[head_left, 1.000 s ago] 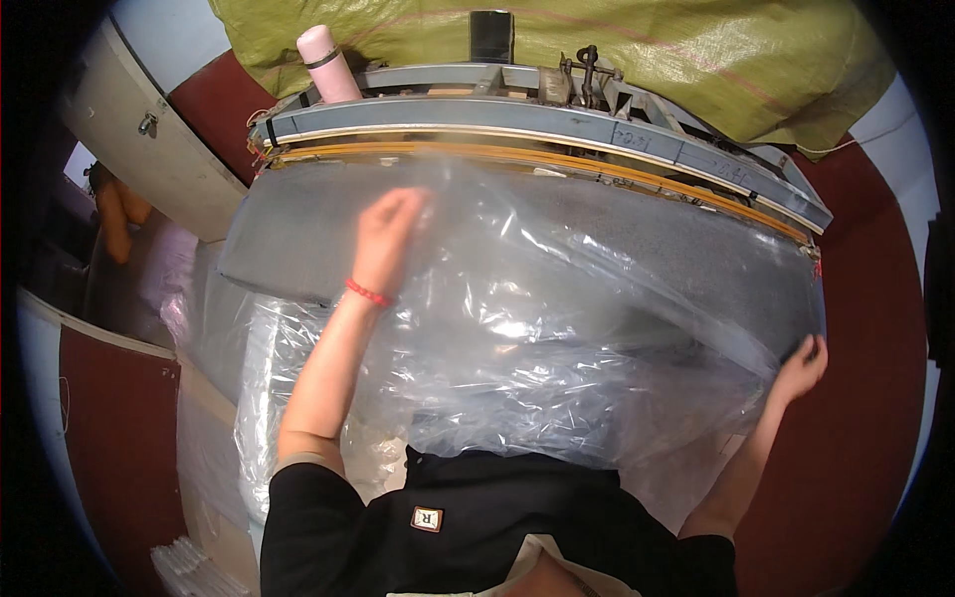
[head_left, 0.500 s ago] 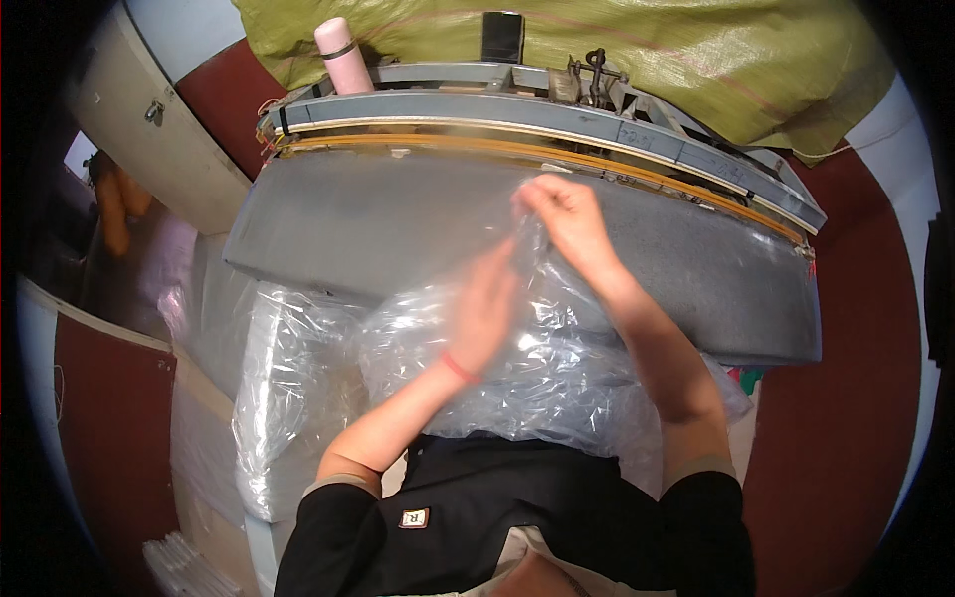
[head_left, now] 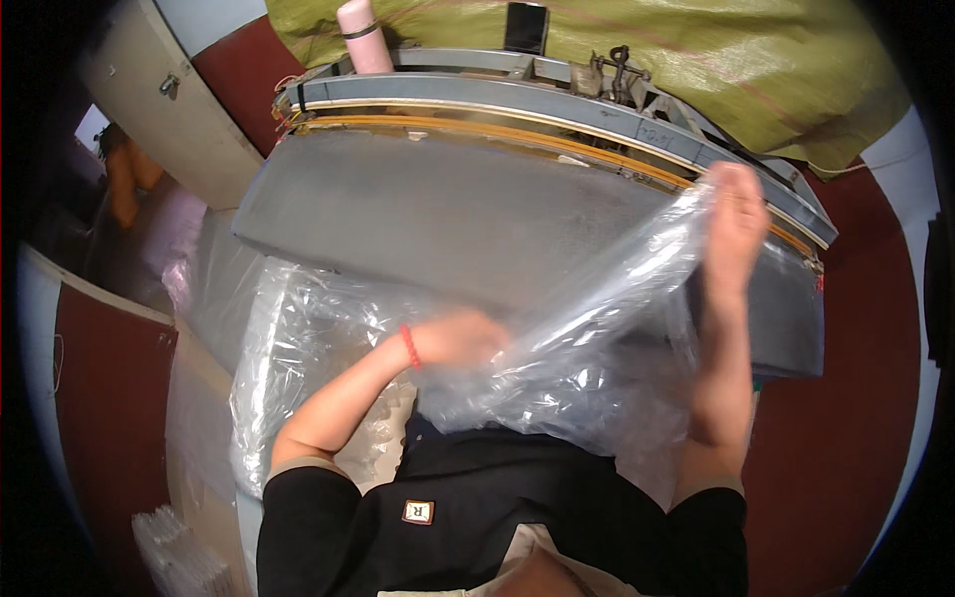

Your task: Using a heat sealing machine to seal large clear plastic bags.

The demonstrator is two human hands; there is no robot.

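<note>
Plastic film (head_left: 607,294) is pinched in the right fingers (head_left: 734,181), the left fingers (head_left: 485,333) too blurred to tell.

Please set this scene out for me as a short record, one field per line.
left grip: blurred, by the lower part of the clear plastic sheet; hold unclear
right grip: raised, holding the sheet's upper end
wrist: red bracelet, left
surface: broad grey slab
beyond slab: grey metal frame, pink bottle
backdrop: yellow-green covering
</note>
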